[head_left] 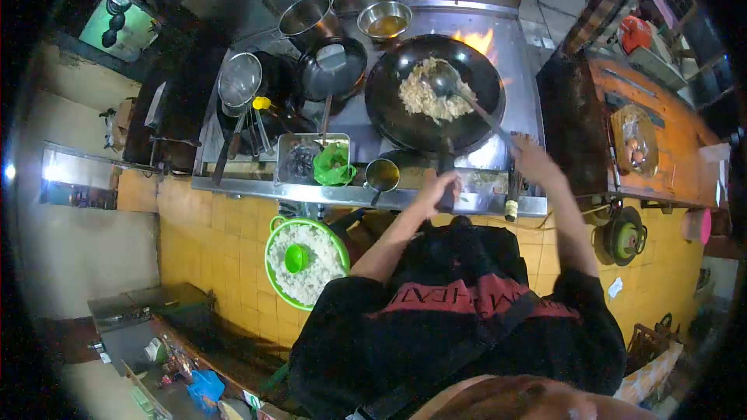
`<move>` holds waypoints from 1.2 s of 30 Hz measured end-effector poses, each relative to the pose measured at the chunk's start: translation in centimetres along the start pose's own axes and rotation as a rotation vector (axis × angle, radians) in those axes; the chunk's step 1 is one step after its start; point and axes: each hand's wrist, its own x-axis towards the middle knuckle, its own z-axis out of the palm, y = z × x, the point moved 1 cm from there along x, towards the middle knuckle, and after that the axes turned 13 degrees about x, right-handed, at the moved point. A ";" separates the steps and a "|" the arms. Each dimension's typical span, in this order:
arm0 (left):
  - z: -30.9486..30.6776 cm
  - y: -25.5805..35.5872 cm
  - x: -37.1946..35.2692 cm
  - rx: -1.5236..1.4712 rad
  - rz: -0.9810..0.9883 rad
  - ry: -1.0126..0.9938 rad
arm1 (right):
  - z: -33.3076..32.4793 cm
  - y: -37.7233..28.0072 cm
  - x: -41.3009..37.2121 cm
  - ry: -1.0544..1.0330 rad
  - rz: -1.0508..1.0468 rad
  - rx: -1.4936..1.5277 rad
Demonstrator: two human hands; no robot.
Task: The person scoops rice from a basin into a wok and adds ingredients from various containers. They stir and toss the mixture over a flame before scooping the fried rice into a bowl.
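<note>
A black wok (389,113) sits over the burner, with flames (476,40) rising at its back right rim. Light brown fried rice (428,101) lies in the wok. My left hand (437,193) is closed around the wok's dark handle (446,163), at the front of the stove. My right hand (537,165) grips the shaft of a ladle (443,79). The ladle's bowl rests on the food, hiding a part of it.
Left of the wok are a frying pan (333,70), a pot (307,22), a strainer (240,82) and a metal tray (313,138) holding a green bag. A metal bowl (385,19) stands behind. A green-rimmed basin of white rice (342,253) is below left. At right is a wooden counter (669,159).
</note>
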 end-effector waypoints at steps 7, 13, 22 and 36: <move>-5.0 1.5 6.4 0.398 0.306 0.138 | -6.6 -5.7 3.1 -0.263 0.222 -0.036; -0.9 2.7 5.0 0.219 0.121 0.271 | 7.2 -0.3 6.4 -0.139 -0.094 -0.170; 5.9 8.0 -5.1 -0.352 -0.132 -0.120 | -7.2 -9.1 -6.8 -0.078 -0.129 -0.597; 2.0 2.7 -2.6 0.042 0.046 0.080 | -3.2 -5.0 -7.8 0.045 -0.040 -0.478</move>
